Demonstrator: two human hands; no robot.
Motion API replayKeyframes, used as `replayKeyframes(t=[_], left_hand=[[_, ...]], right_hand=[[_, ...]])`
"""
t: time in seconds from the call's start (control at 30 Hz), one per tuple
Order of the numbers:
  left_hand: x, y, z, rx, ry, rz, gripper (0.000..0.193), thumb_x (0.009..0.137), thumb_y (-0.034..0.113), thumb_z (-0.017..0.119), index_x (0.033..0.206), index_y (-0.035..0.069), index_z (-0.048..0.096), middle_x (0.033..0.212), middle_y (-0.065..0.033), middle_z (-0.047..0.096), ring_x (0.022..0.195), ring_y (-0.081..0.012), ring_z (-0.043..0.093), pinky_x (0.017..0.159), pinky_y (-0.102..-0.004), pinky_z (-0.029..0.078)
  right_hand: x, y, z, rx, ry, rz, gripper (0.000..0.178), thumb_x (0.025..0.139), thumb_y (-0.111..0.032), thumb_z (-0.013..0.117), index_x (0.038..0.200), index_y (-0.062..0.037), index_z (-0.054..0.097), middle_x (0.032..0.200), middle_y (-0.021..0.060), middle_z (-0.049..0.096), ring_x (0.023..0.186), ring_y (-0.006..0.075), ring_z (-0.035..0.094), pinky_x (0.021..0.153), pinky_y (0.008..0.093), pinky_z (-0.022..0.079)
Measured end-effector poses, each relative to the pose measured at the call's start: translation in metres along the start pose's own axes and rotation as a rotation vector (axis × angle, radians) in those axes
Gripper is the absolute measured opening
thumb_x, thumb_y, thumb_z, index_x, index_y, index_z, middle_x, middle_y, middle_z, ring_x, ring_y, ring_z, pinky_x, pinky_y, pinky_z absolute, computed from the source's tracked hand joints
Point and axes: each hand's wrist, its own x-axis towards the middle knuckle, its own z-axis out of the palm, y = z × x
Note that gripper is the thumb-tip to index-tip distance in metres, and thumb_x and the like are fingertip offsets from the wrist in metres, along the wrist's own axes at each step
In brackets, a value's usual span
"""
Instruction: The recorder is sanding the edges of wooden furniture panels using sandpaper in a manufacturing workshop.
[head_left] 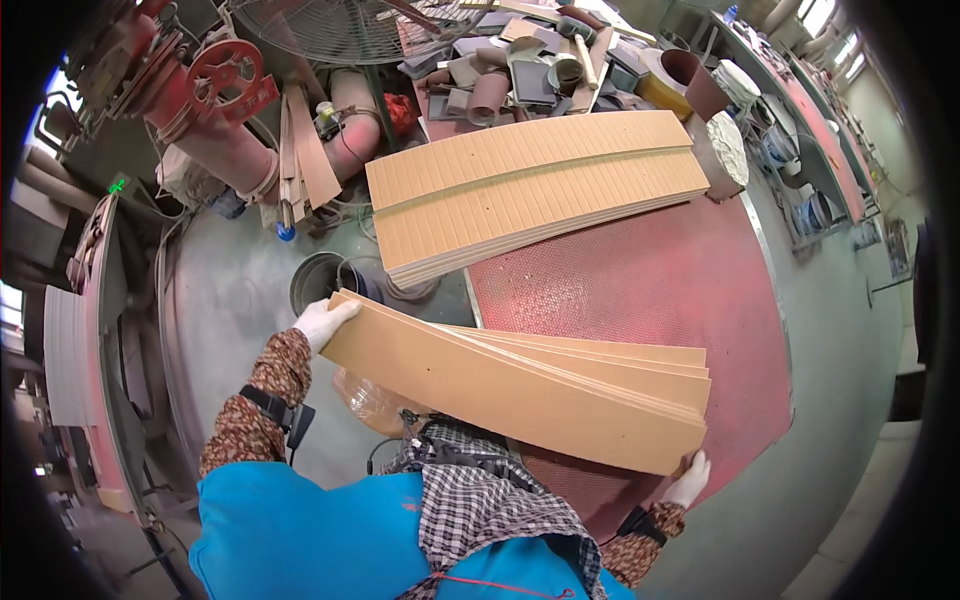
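Observation:
My left hand [322,322], in a white glove, is closed around the left end of a long tan board [500,400]. At the board's lower right corner is my right hand [688,480], also gloved, its fingers gripping the edge and partly hidden. The board lies tilted across the front of me, smooth face up. Behind it, several similar boards [640,365] fan out on the red perforated tabletop [620,265]. Farther back rests a stack of tan boards with grooved faces [540,165], in two rows, one beside the other.
Sandpaper rolls and blocks [510,85] pile up behind the grooved stack. A dark bucket [322,280] stands at the left on the floor. Red machinery with a handwheel [230,80] and a wire-guarded fan [340,25] are at the back left. Shelving [810,140] runs along the right.

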Motion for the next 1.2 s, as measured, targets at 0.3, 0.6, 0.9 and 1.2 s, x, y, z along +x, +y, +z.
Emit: replayKeyframes(t=[0.3, 0.6, 0.9, 1.2], left_hand=[[0.021, 0.004, -0.001, -0.058, -0.019, -0.062, 0.062, 0.090, 0.053, 0.072, 0.124, 0.001, 0.067, 0.114, -0.0109, 0.071, 0.103, -0.0197, 0.067, 0.091, -0.0340, 0.052], [0.009, 0.023, -0.034, -0.241, 0.111, -0.065, 0.065, 0.093, 0.056, 0.067, 0.125, 0.000, 0.062, 0.113, -0.0118, 0.069, 0.104, -0.0200, 0.066, 0.089, -0.0357, 0.052], [0.055, 0.049, -0.057, -0.512, 0.115, 0.004, 0.061, 0.096, 0.053, 0.066, 0.131, 0.003, 0.058, 0.119, -0.0113, 0.068, 0.103, -0.0221, 0.069, 0.085, -0.0405, 0.058], [0.051, 0.062, -0.047, -0.727, 0.065, -0.060, 0.053, 0.100, 0.050, 0.061, 0.137, 0.012, 0.056, 0.125, -0.0092, 0.066, 0.111, -0.0231, 0.067, 0.090, -0.0448, 0.058]], right_hand=[[-0.024, -0.024, 0.009, 0.448, -0.024, 0.255, 0.052, 0.104, -0.042, 0.048, 0.136, -0.0017, 0.057, 0.130, 0.0122, 0.065, 0.120, 0.0275, 0.061, 0.103, 0.0430, 0.048], [0.059, -0.147, 0.112, 0.405, -0.300, 0.064, 0.038, 0.104, -0.036, 0.052, 0.127, -0.0063, 0.059, 0.127, 0.0079, 0.064, 0.118, 0.0233, 0.060, 0.101, 0.0399, 0.047], [0.191, -0.207, 0.293, 0.382, -0.491, -0.033, 0.020, 0.101, -0.026, 0.059, 0.109, -0.0083, 0.065, 0.105, 0.0024, 0.067, 0.099, 0.0164, 0.063, 0.090, 0.0328, 0.052], [0.143, -0.195, 0.402, 0.618, -0.549, -0.060, 0.021, 0.103, -0.025, 0.054, 0.109, -0.0063, 0.061, 0.109, 0.0062, 0.066, 0.103, 0.0201, 0.062, 0.094, 0.0364, 0.049]])
